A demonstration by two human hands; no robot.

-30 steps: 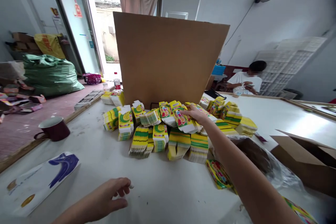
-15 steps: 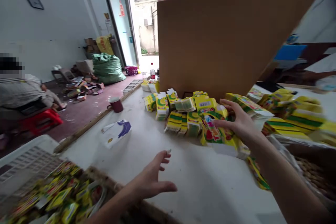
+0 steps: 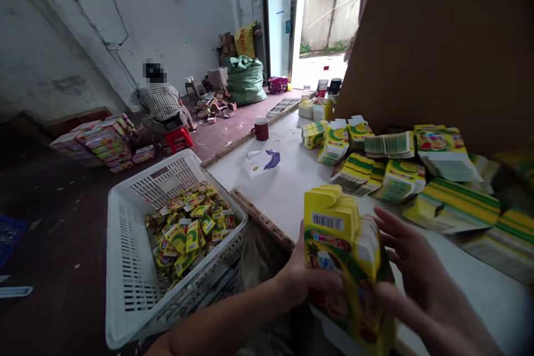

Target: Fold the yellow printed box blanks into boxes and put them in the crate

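Observation:
A thick stack of flat yellow and green cartons (image 3: 340,250) stands upright between both my hands near the white table's (image 3: 287,189) front edge. My left hand (image 3: 306,281) is wrapped round its left side from below. My right hand (image 3: 411,272) presses against its right side, fingers along the cartons' edges. More bundles of the same flat cartons (image 3: 392,167) lie piled on the table behind, in front of a tall brown cardboard sheet (image 3: 434,39).
A white plastic crate (image 3: 137,267) with several folded small yellow boxes sits on the floor at the left. A dark red mug (image 3: 261,128) and a white and blue packet (image 3: 262,161) lie on the table. A person (image 3: 162,105) sits on a red stool far left.
My right hand lifted a carton stack off the pile and brought it toward me. My left hand rose from the table and took hold of it. The view swung left, showing the crate.

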